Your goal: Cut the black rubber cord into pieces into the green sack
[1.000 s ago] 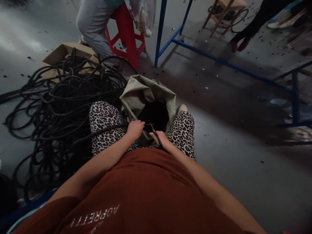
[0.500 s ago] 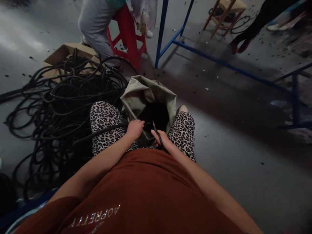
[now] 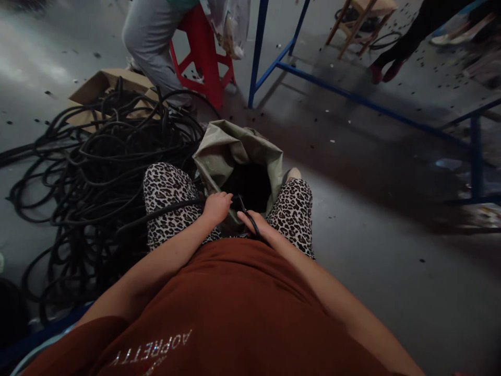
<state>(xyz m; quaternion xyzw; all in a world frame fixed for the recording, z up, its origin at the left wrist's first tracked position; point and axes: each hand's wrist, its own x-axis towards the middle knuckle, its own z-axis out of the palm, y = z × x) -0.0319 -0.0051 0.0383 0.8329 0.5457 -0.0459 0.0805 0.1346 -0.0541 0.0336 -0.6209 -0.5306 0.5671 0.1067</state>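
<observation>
Head view: the left hand's (image 3: 217, 208) fingers are closed around black tubing (image 3: 174, 207) at the sack's (image 3: 213, 151) near rim; the right hand's (image 3: 261, 224) fingers hold scissors (image 3: 251, 220) beside its end, apparently positioned so the sack lies beneath. Tubing coils (image 3: 97, 156) lie left of the sack.

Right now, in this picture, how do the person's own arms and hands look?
The left hand and right hand are ungloved, with nothing worn visible on either wrist. Both forearms are bare. The left sleeve is short, plain and rust-brown.
</observation>
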